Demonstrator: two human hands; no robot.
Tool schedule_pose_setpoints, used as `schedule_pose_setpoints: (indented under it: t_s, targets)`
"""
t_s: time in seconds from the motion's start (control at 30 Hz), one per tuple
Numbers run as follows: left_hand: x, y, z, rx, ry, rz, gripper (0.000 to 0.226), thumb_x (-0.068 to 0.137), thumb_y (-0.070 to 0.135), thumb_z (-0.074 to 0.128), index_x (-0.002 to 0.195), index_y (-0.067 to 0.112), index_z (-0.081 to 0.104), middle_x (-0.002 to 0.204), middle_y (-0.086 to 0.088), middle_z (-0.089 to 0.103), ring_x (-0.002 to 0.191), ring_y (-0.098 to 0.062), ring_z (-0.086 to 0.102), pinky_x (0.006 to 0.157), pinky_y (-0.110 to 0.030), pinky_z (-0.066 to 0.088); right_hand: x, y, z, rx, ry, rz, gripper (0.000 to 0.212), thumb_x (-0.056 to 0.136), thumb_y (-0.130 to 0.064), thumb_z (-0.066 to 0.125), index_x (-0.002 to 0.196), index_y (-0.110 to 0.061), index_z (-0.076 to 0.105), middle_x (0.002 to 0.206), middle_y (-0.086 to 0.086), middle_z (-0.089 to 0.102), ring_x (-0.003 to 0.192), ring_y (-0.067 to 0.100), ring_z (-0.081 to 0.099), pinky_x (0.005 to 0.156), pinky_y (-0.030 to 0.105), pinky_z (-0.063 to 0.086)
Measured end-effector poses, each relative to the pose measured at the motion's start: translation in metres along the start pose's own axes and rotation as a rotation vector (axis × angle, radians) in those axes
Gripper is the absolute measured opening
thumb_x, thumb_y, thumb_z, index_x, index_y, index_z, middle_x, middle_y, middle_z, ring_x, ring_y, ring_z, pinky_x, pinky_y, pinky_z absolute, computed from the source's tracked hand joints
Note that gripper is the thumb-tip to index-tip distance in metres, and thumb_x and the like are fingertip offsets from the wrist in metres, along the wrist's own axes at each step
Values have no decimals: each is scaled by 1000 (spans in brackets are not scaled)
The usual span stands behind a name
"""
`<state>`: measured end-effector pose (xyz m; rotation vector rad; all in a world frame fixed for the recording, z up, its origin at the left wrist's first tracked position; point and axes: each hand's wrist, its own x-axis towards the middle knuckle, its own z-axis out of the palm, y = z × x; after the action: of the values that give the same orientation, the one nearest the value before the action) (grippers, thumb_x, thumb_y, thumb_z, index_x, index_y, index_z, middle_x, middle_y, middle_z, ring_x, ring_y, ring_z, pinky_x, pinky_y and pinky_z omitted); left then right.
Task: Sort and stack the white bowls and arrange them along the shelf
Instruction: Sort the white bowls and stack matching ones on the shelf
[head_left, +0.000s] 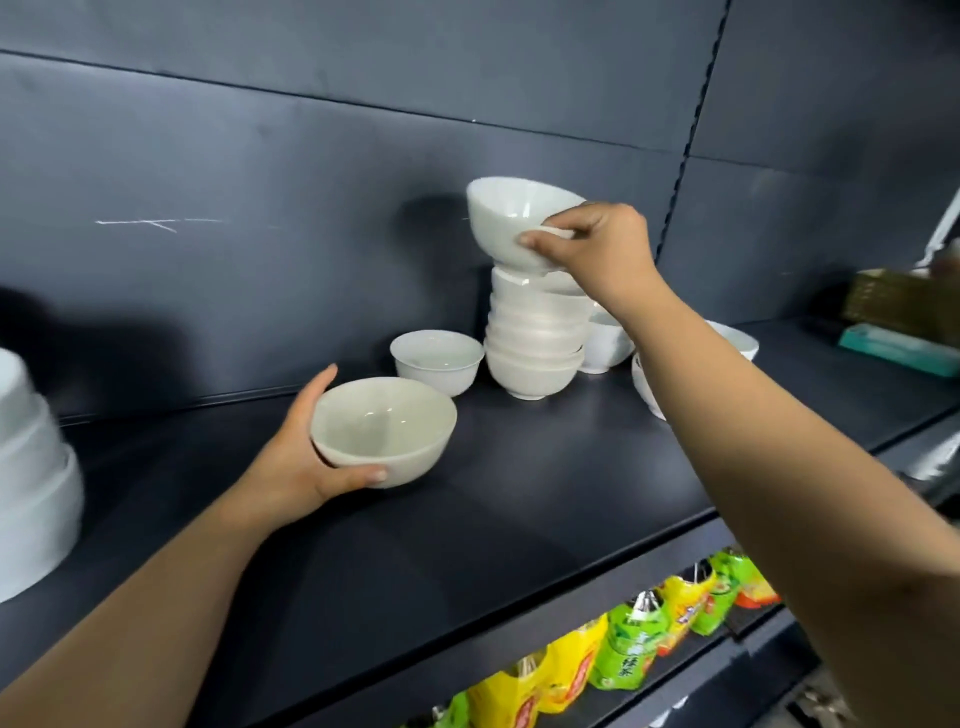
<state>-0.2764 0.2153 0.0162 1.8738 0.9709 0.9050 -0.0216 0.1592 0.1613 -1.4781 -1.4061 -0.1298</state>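
My left hand (301, 457) grips a white bowl (382, 428) by its near side, just above the dark shelf (519, 493). My right hand (597, 244) pinches the rim of another white bowl (511, 223), held tilted on top of a stack of several white bowls (535, 338). A single smaller white bowl (436, 361) stands upright left of that stack. More white bowls (605, 345) sit behind and right of the stack, partly hidden by my right forearm. One bowl (737, 338) shows past the arm.
A blurred stack of larger white bowls (31, 467) stands at the shelf's far left. Boxes, one teal (893, 345), lie at the far right. Yellow and green packets (623, 654) hang below the shelf. A dark back panel (311, 208) closes the rear.
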Motion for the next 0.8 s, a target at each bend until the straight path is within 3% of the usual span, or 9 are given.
schedule_pose_setpoints:
  t_s: [0.07,0.13,0.23,0.43,0.53,0.63,0.67,0.73,0.8]
  targets:
    - [1,0,1,15,-7,-5,119,51,25,86,146,32,15,126,16,37,114,-6,39,95,-21,28,11,12,-4,-28,26,65,35,77,-24,74,81,10,68,74,21,64,63,10,50,66,15,36]
    - [3,1,2,41,-1,-13,114,62,14,86,147,29,12,127,18,33,114,-4,35,94,-20,27,17,20,-4,-75,11,115,30,77,-23,73,84,6,70,83,15,68,70,13,55,66,10,38]
    - [4,0,1,73,-7,-34,112,65,14,82,149,25,8,124,20,29,114,-1,31,93,-18,25,21,27,3,-95,-14,165,28,77,-24,73,86,3,71,81,2,62,64,2,49,60,3,35]
    - [4,-1,-2,76,-17,-46,114,64,16,84,149,20,9,134,12,37,115,-1,32,91,-15,25,19,49,21,-99,-36,258,35,78,-25,73,86,8,68,78,10,61,75,13,46,59,11,34]
    - [4,-1,-6,69,-37,-50,124,54,30,89,149,20,10,136,11,39,114,0,33,93,-16,26,17,56,27,-117,-29,276,33,78,-26,73,86,6,69,93,20,68,76,13,46,61,17,35]
    - [4,0,-7,74,-51,-69,140,27,51,76,148,22,11,126,19,37,115,1,34,93,-17,27,17,58,30,-123,-28,289,31,78,-26,72,89,3,71,83,11,66,77,10,47,60,10,34]
    - [4,1,-7,70,-50,-65,139,28,50,76,148,22,11,125,20,35,115,1,33,93,-16,27,17,58,31,-120,-28,294,31,79,-26,71,90,2,71,82,8,65,77,11,48,60,9,35]
    - [4,0,-6,66,-41,-60,128,45,39,86,148,22,12,124,19,34,114,1,33,93,-16,26,18,59,31,-117,-12,284,34,79,-27,71,89,5,69,92,19,67,81,22,55,66,17,40]
    - [4,-1,-6,84,-27,-57,116,59,25,87,148,22,13,124,17,35,114,0,32,93,-17,26,17,61,31,-120,-11,278,33,79,-26,71,88,5,68,105,21,66,98,31,57,73,21,39]
